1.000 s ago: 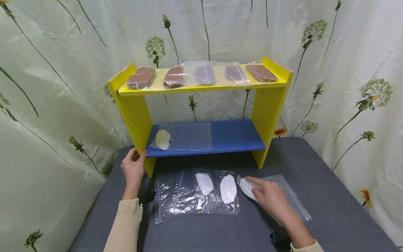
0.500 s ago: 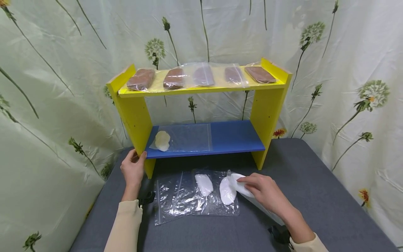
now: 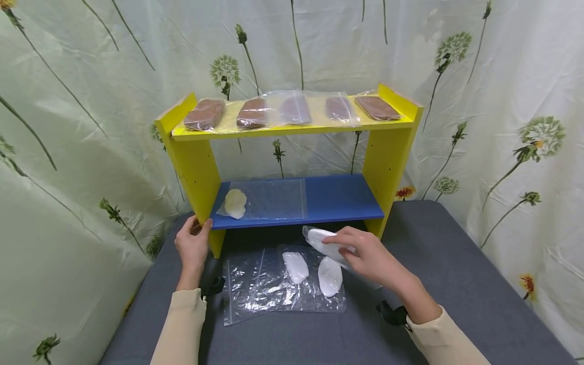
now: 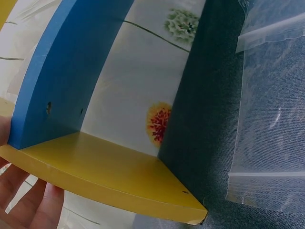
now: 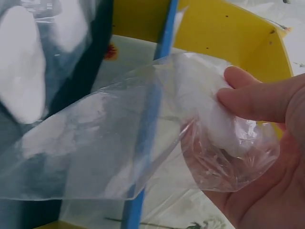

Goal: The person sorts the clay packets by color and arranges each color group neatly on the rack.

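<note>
My right hand (image 3: 369,256) grips a clear zip bag (image 5: 109,138) by the end that holds a white oval piece (image 5: 205,100). It is just in front of the blue lower shelf (image 3: 342,197), above the table. The bag's loose end trails down toward the wrist. With my left hand (image 3: 192,243) I hold the lower left corner of the yellow shelf unit (image 3: 193,177), thumb at the blue board's end and fingers round the outside of the side panel (image 4: 109,171). On the blue shelf's left lies a bag with a cream-coloured flat piece (image 3: 235,204).
Bags with two white oval pieces (image 3: 330,277) lie on the dark grey table (image 3: 292,337) before the unit. Several bags with reddish-brown slabs (image 3: 252,112) line the yellow top shelf (image 3: 319,128). A flower-patterned curtain (image 3: 493,101) hangs behind.
My right hand has lifted the bagged white piece off the table at right and carried it left and forward toward the blue shelf. The left hand stays on the unit's corner.
</note>
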A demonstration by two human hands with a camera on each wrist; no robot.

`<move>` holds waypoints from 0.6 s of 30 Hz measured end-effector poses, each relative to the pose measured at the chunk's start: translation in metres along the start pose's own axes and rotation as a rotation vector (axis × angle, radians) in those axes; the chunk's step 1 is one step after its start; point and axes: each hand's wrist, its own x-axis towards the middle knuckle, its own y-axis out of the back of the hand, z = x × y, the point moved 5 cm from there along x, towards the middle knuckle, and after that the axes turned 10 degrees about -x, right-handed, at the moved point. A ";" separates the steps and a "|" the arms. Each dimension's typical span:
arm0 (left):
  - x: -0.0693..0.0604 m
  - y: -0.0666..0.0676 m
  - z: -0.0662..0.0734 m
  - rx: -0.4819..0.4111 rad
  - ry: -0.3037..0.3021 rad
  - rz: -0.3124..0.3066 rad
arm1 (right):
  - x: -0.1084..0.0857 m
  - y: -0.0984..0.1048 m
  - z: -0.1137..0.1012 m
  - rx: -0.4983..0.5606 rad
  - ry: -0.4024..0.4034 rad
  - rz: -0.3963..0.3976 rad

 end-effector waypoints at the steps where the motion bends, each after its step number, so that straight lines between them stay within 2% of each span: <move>1: 0.000 0.000 0.000 0.003 -0.003 0.001 | 0.004 0.002 -0.001 0.009 0.009 0.007; 12: 0.000 0.001 0.000 0.016 -0.017 0.005 | 0.041 0.018 -0.002 0.066 0.048 0.118; 18: 0.001 0.001 0.000 0.004 -0.010 -0.001 | 0.055 0.022 0.007 0.100 0.047 0.191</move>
